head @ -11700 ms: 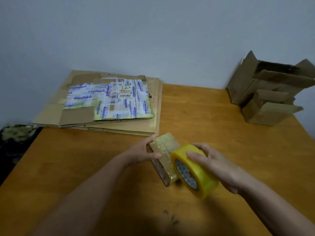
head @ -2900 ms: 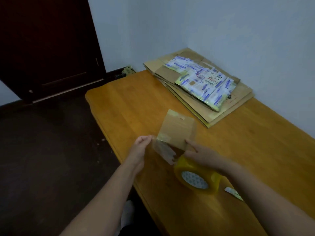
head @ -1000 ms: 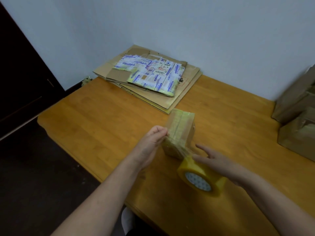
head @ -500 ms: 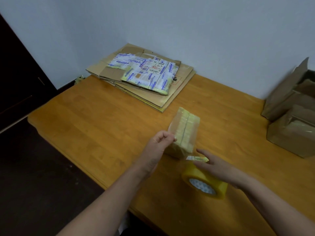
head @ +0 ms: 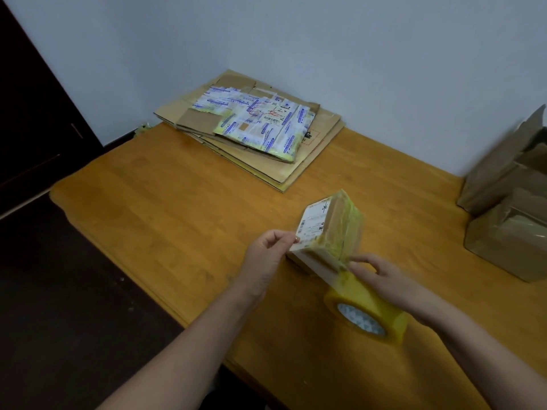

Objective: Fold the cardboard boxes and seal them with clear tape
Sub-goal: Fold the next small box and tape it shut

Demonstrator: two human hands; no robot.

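Flattened cardboard (head: 268, 149) is lying behind; cardboard boxes (head: 507, 214), contents unseen, are standing right. Left hand (head: 268, 251) is pinching small box (head: 333, 229); right hand (head: 383, 272) is gripping tape roll (head: 367, 313).

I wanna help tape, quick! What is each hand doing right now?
Left hand: pinches a corner of the small taped box.
Right hand: pinches the tape strip running from the tape roll.

Head view — looking down, close.
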